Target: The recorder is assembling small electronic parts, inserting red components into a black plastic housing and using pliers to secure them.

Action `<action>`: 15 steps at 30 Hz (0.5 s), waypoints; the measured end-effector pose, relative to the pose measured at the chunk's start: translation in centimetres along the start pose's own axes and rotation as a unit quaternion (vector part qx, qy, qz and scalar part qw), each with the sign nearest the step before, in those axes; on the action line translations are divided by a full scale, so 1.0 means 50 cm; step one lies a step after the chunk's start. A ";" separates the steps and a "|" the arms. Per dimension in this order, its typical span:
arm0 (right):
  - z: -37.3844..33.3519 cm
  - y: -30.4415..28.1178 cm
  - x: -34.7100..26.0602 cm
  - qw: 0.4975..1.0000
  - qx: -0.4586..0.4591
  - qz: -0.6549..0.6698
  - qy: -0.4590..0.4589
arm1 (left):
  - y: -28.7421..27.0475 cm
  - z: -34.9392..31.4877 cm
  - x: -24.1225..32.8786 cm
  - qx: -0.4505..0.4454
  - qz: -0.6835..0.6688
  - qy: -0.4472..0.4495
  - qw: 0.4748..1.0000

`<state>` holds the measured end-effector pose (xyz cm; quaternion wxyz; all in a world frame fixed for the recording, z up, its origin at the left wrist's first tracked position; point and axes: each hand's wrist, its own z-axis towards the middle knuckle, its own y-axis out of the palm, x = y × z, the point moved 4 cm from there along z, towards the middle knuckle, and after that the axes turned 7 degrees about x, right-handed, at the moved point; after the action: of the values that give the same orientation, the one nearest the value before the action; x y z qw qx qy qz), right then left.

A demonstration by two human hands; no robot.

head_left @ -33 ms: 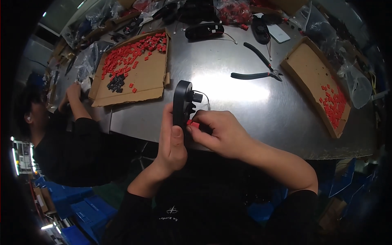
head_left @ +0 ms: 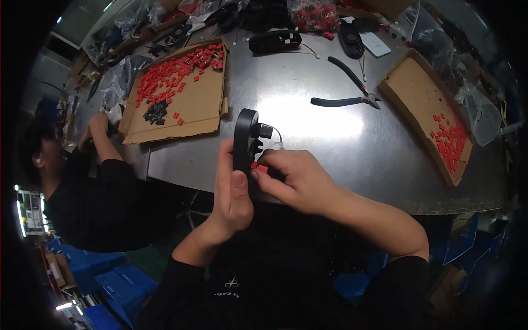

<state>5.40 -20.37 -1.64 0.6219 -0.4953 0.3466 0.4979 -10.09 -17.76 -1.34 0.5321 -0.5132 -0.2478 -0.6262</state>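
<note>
A long, rounded black plastic housing (head_left: pixel 241 140) stands on edge in my left hand (head_left: pixel 234 203), thumb on the near end and fingers along its left side. Black knobs and a thin cable with a pale connector project from its right face. My right hand (head_left: pixel 302 181) pinches a small red plastic piece (head_left: pixel 262 168) between thumb and forefinger. The red piece is close against the housing's lower right side; whether it is seated there I cannot tell. Both hands are above the near edge of the metal table (head_left: pixel 187 165).
Black-handled cutting pliers (head_left: pixel 352 99) lie beyond my right hand. A cardboard tray (head_left: pixel 192 110) at left holds red and black pieces; another tray (head_left: pixel 410 82) at right holds red ones. Black housings (head_left: pixel 275 42) and plastic bags line the back. A co-worker (head_left: pixel 82 192) works at left.
</note>
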 end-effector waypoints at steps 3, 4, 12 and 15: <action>0.004 -0.001 0.005 1.000 -0.009 0.025 0.009 | 0.006 -0.007 -0.014 0.031 0.021 0.019 0.999; 0.006 0.000 0.009 0.997 -0.015 0.058 0.039 | 0.005 -0.010 -0.020 0.039 0.031 0.012 0.999; 0.019 -0.029 -0.011 0.999 0.014 -0.022 -0.034 | -0.018 0.010 -0.037 0.074 -0.038 -0.075 0.994; 0.025 -0.038 -0.012 0.987 0.062 -0.097 -0.111 | -0.044 0.024 -0.088 -0.001 -0.234 -0.225 0.946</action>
<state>6.99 -19.36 -0.25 0.7312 -0.4288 0.2555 0.4649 -12.08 -14.22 -4.40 0.3004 -0.5687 -0.4736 -0.6017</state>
